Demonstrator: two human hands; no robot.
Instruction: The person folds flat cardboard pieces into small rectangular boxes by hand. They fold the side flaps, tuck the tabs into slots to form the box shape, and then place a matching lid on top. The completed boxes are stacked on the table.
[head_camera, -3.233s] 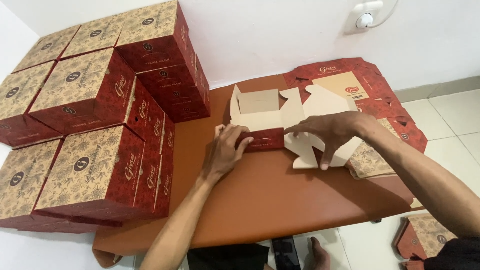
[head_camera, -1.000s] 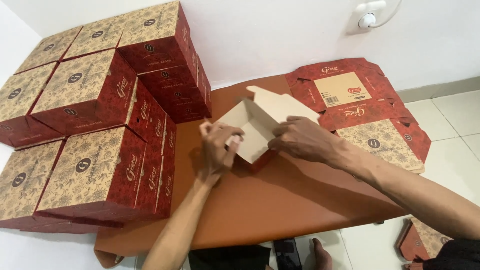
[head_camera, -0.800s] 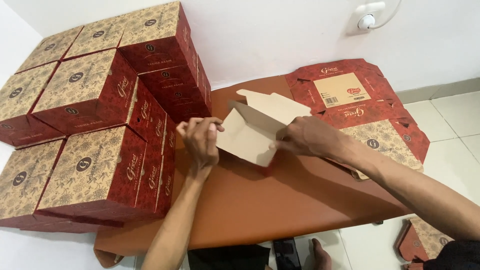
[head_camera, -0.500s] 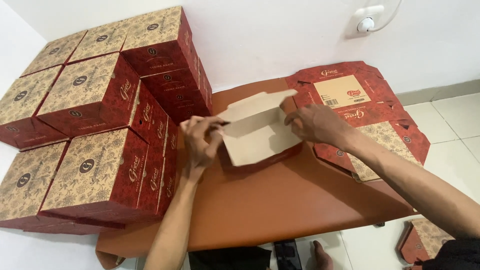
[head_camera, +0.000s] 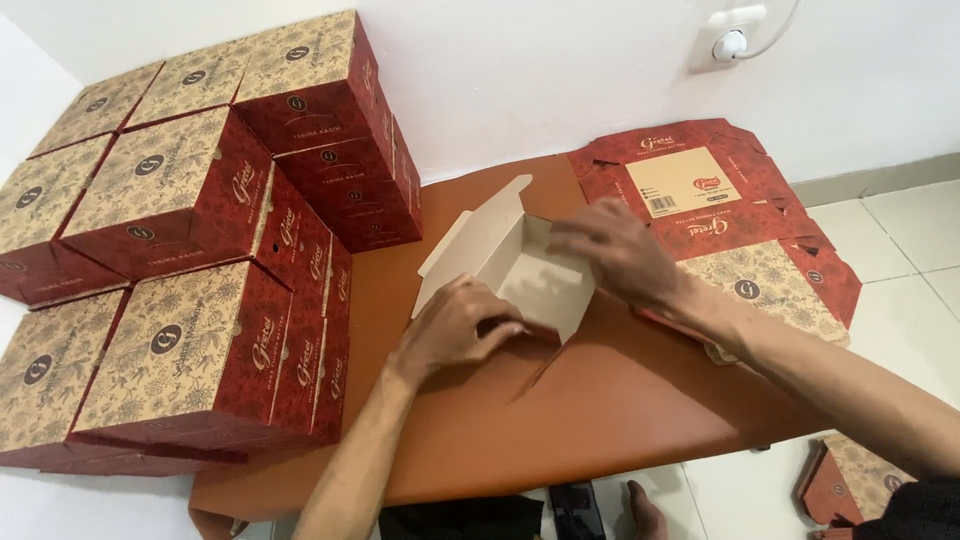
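Observation:
A half-folded cardboard box (head_camera: 520, 270), plain tan inside and dark red outside, stands open-side up on the brown table (head_camera: 560, 420). Its lid flap points up and to the left. My left hand (head_camera: 455, 325) grips the box's near left wall, fingers pressing on the front edge. My right hand (head_camera: 615, 250) holds the right wall, fingers curled over its rim.
Several finished red and tan patterned boxes (head_camera: 190, 250) are stacked at the left, against the white wall. A pile of flat unfolded box blanks (head_camera: 720, 210) lies at the table's right end. More blanks (head_camera: 850, 480) lie on the tiled floor at lower right. A wall socket (head_camera: 730, 35) sits above.
The flat blank was lifted and folded into an open box shape. Both hands turned it and set it down on the table, my left hand shifting to its near edge.

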